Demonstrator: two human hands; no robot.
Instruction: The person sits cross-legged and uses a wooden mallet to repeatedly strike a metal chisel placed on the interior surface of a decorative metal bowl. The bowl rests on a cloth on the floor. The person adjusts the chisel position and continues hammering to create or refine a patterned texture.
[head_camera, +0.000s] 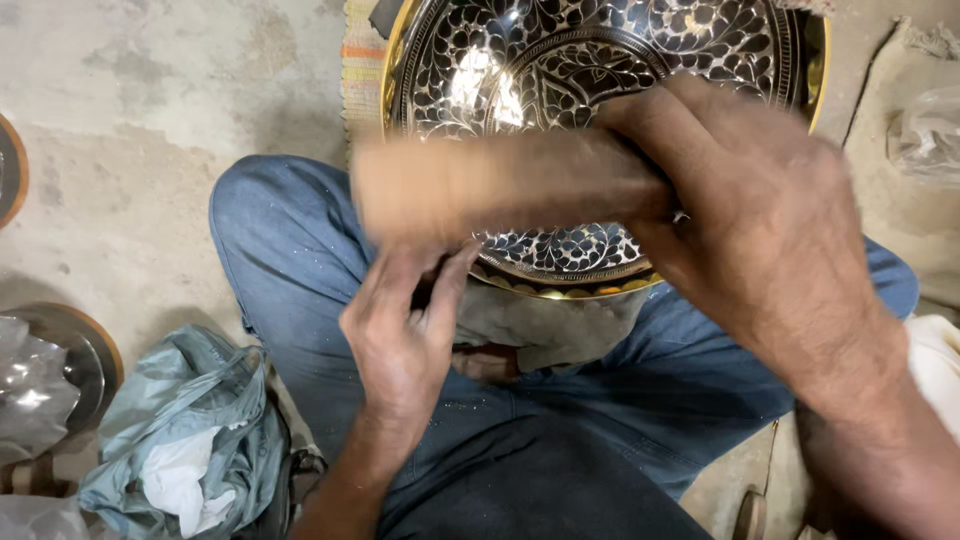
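Head view, right hand (760, 210) gripping blurred wooden mallet (500, 185), engraved plate (600, 60)

I see a metal dish (560, 60) with a glossy, mirror-bright finish, its surface engraved all over in dark leaf patterns, with a polished brass-yellow rim. My right hand (760, 220) grips a matt wooden handle (500, 185), blurred. My left hand (400, 340) touches a dull grey cloth (550, 325) under the dish. My trousers (290, 240) are soft blue denim. The floor (130, 130) is rough, stained concrete. A crinkled, shiny plastic bag (180, 440) lies beside me.
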